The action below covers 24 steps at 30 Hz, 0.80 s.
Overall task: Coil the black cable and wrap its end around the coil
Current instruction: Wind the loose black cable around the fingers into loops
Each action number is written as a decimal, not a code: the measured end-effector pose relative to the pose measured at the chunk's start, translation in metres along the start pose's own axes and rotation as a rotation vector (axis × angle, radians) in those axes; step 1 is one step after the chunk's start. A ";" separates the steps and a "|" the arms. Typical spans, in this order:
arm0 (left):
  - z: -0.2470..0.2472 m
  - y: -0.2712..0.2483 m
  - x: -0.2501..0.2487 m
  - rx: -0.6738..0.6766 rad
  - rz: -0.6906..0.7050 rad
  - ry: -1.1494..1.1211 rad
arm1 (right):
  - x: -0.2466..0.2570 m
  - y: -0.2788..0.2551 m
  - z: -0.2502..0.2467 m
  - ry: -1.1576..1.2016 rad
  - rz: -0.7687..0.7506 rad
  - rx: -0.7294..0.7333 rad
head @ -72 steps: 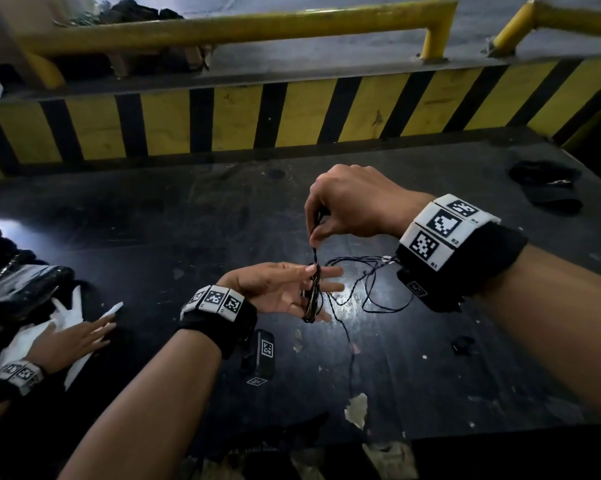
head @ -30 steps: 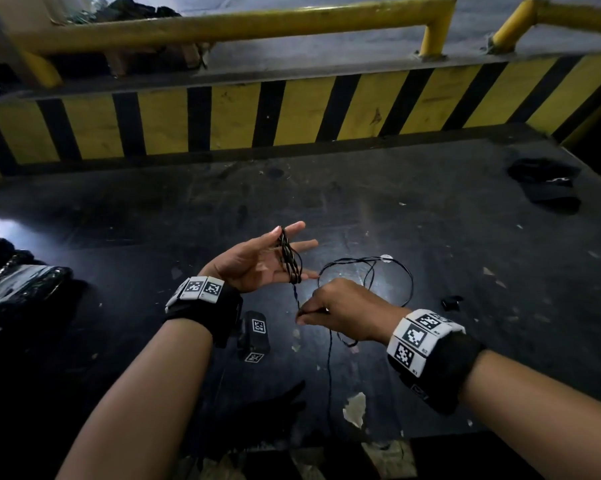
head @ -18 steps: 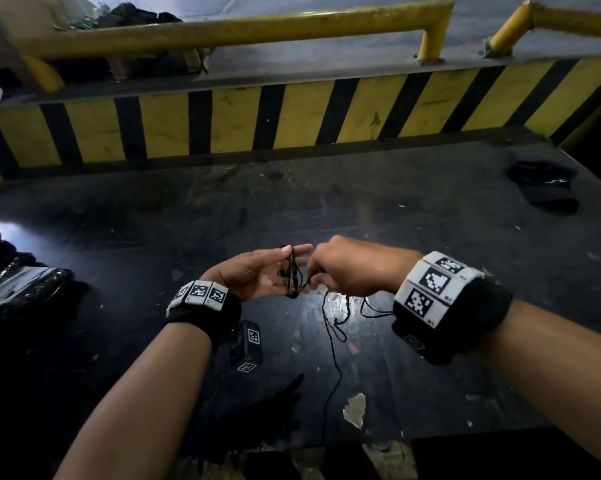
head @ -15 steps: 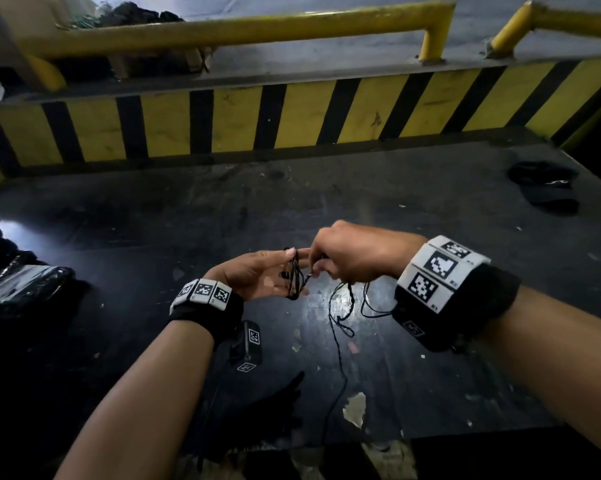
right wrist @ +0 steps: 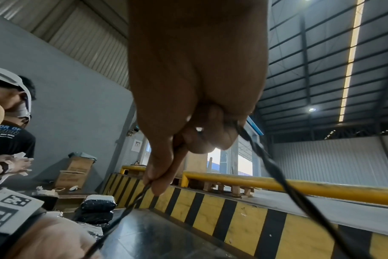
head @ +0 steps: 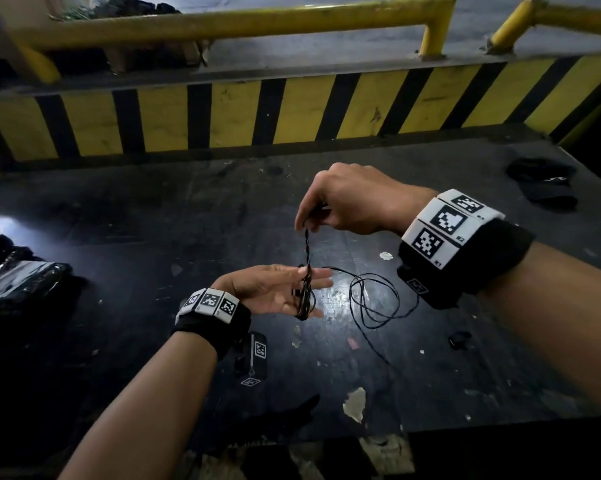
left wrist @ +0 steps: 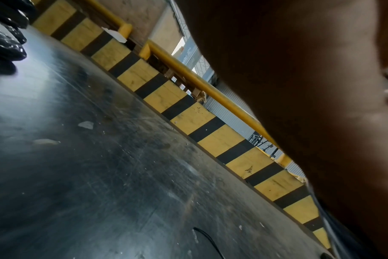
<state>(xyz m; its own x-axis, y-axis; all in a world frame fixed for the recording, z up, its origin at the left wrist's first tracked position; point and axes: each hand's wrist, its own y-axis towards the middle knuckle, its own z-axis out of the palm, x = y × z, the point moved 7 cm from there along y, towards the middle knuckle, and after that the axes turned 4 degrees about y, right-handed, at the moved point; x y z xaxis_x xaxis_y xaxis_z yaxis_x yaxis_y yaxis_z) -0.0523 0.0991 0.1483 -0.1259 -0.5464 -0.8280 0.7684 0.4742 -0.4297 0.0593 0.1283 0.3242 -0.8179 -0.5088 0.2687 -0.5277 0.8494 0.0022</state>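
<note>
My left hand [head: 285, 289] lies palm up over the black table [head: 153, 237], fingers straight. Several turns of the thin black cable [head: 304, 301] are wound around those fingers as a coil. A short way above it, my right hand [head: 307, 226] pinches the twisted cable between thumb and fingertips, with a taut strand [head: 307, 247] running down to the coil. The rest of the cable lies in loose loops [head: 372, 299] on the table under my right wrist. In the right wrist view, the pinching fingertips [right wrist: 155, 182] hold the cable [right wrist: 275, 173]. The left wrist view shows mostly my hand and a bit of cable [left wrist: 207, 236].
A yellow-and-black striped barrier [head: 292, 109] with a yellow rail [head: 240, 19] closes the far side. Black wrapped bundles [head: 18, 285] lie at the left, dark cloth [head: 541, 181] at the back right. A small black piece [head: 460, 339] sits near my right forearm. Another person [right wrist: 9, 133] sits to the left.
My right hand has risen from beside the left fingertips to above them, drawing the cable up taut. The left hand has turned slightly flatter, and the loose loops now show on the table.
</note>
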 end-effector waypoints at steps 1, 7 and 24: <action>0.003 -0.001 0.000 0.017 0.004 -0.002 | 0.000 0.001 0.000 0.008 -0.004 -0.018; 0.016 -0.007 -0.009 0.125 0.053 -0.028 | -0.002 0.008 0.001 0.069 -0.002 -0.102; 0.033 -0.033 -0.069 0.248 0.335 -0.095 | -0.071 -0.024 0.137 0.813 0.216 -0.088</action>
<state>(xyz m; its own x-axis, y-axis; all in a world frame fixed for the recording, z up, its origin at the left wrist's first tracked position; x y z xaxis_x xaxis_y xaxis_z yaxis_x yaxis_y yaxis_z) -0.0481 0.0984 0.2311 0.2060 -0.4573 -0.8651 0.8859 0.4627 -0.0337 0.0989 0.1248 0.1735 -0.4611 -0.1034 0.8813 -0.3313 0.9414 -0.0629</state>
